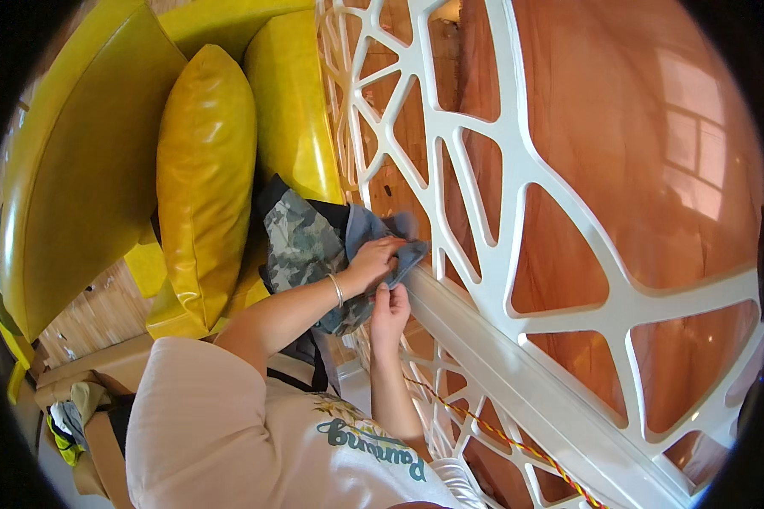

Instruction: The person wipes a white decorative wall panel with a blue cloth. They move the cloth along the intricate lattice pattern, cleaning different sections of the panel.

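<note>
My left hand (374, 262), with a silver bangle at the wrist, presses and grips a grey-blue cloth (372, 224), perhaps part of a garment. Just below it, my right hand (391, 308) pinches the lower edge of the same cloth between thumb and fingers. Against the cloth's left side hangs a camouflage-patterned garment (302, 245) with black parts, beside a yellow cushion. Both hands are close together near the upper end of a white rail. Some fingertips are hidden in the folds.
A white openwork lattice partition (516, 223) and its white rail (535, 388) run along the right. A red-yellow twisted cord (484, 427) lies along it. Yellow seating (95, 153) and a yellow cushion (207, 184) stand left. Open cardboard box (105, 439) with clothes, lower left.
</note>
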The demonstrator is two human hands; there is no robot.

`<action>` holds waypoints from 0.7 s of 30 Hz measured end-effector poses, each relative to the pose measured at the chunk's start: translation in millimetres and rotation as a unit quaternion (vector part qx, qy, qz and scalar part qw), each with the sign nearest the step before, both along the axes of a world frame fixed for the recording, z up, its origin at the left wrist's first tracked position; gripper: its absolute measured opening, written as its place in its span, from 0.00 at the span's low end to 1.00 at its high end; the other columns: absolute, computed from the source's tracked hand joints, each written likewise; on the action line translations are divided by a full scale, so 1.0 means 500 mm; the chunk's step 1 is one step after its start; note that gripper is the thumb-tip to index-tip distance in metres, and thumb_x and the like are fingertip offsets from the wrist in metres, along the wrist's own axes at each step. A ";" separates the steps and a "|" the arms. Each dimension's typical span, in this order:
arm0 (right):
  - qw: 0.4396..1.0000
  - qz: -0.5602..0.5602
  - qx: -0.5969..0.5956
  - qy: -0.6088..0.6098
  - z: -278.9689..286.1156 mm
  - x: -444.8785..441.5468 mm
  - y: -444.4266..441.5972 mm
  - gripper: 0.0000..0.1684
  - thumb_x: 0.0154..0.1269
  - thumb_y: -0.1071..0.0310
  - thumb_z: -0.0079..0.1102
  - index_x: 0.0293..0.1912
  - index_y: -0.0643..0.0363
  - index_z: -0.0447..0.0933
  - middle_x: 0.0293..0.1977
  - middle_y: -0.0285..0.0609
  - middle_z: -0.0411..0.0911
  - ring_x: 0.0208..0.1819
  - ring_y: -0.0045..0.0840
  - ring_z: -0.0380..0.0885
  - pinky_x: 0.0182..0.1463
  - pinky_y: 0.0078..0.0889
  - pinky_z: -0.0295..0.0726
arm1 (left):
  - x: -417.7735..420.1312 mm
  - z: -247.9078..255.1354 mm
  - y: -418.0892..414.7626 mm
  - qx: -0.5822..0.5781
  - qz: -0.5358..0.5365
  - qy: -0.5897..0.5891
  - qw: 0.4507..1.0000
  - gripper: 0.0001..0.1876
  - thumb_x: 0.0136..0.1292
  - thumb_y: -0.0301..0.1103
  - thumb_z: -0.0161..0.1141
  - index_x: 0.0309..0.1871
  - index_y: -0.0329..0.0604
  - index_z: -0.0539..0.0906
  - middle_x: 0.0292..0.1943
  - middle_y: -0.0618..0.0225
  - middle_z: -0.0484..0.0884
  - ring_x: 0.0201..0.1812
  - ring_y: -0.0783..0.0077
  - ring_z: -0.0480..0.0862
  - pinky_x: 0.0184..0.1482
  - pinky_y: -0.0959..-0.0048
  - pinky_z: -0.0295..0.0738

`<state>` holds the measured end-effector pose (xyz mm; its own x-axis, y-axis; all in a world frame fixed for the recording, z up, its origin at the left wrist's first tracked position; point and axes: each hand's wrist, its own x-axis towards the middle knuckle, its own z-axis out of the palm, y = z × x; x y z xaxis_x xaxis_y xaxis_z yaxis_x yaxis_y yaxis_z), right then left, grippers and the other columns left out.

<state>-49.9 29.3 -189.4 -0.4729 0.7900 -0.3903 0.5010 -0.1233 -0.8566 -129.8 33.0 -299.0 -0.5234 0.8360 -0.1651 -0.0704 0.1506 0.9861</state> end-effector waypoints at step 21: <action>0.983 -0.002 0.145 0.108 0.275 0.035 -0.002 0.05 0.72 0.73 0.52 0.36 0.60 0.72 0.29 0.26 0.70 0.30 0.08 0.63 0.34 0.13 0.63 | 0.005 0.250 -0.007 0.092 0.005 0.233 0.968 0.18 0.60 0.37 0.61 0.52 0.39 0.79 0.53 0.55 0.81 0.60 0.57 0.76 0.69 0.50 0.53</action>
<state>-32.5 28.0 -51.7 -0.5174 0.8549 -0.0386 0.3026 0.1405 -0.9427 -127.2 29.6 -173.9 -0.5129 0.8236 0.2421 0.3888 -0.0285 0.9209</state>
